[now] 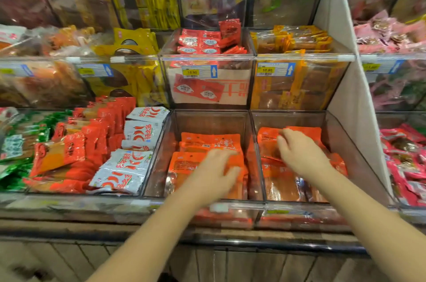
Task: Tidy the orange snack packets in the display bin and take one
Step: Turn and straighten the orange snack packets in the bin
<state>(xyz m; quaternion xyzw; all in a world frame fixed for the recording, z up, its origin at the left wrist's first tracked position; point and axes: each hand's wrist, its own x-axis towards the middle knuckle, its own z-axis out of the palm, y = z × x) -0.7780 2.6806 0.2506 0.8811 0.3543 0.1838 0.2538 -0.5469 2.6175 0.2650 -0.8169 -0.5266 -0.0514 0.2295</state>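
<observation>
Two clear display bins in the bottom row hold orange snack packets. In the left bin [159,155] the orange packets [207,141] lie in a loose stack, and my left hand [214,173] lies on top of them, fingers bent over the packets' right edge. In the right bin [345,143] more orange packets [267,139] lie flat, and my right hand [297,152] rests on them with its fingers spread toward the back left. The hands are motion-blurred, so whether either one grips a packet does not show.
To the left stands a bin of red and white chili packets [138,134]. At the far right is a bin of pink-red packets [405,157]. Higher rows of clear bins [207,83] with price tags rise behind. A wooden ledge [92,224] runs along the front.
</observation>
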